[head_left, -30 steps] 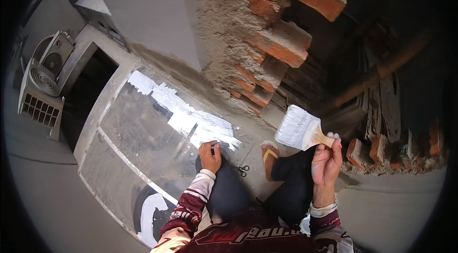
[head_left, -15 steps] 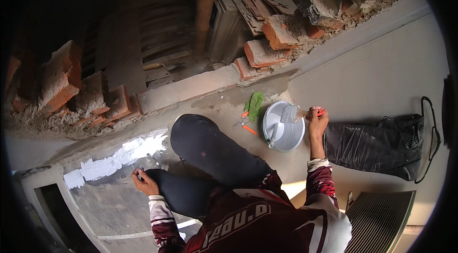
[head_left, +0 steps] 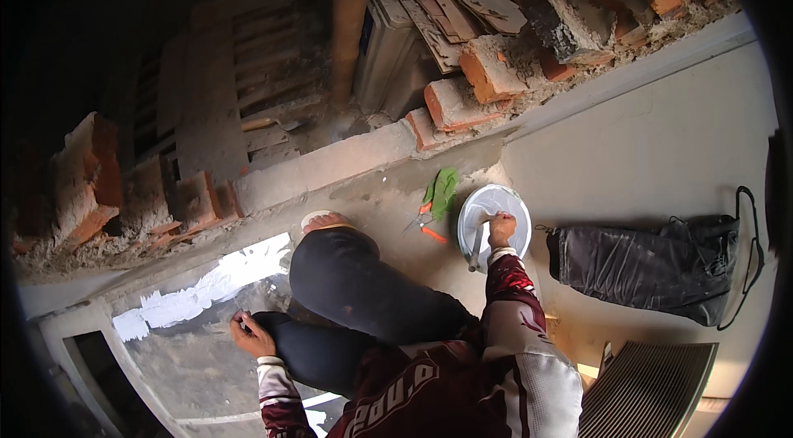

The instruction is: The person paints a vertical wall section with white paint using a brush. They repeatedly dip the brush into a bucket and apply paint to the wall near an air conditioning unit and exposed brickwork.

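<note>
My right hand [head_left: 501, 230] is closed inside the mouth of a white bucket [head_left: 526, 219], on the paintbrush seen in it a moment earlier; the brush is now mostly hidden by the hand. A stick-like handle [head_left: 476, 249] leans over the near rim. My left hand [head_left: 254, 337] is beside my bent knee, fingers pinched together; what they hold, if anything, is too small to make out. Ahead of it, a streak of white paint [head_left: 211, 281] crosses a dark grey surface [head_left: 198, 351].
Left of the bucket lie orange-handled pruning shears [head_left: 431, 233] and a green cloth [head_left: 443, 188]. Dark trousers [head_left: 644, 260] lie to the right beside a black hanger [head_left: 750, 273]. A ribbed panel [head_left: 648, 388] stands lower right. Broken bricks [head_left: 467, 103] line a ledge ahead.
My right hand has moved left and down into the bucket with the paintbrush. My left hand stays by the knee. The view has shifted slightly, and my foot now shows.
</note>
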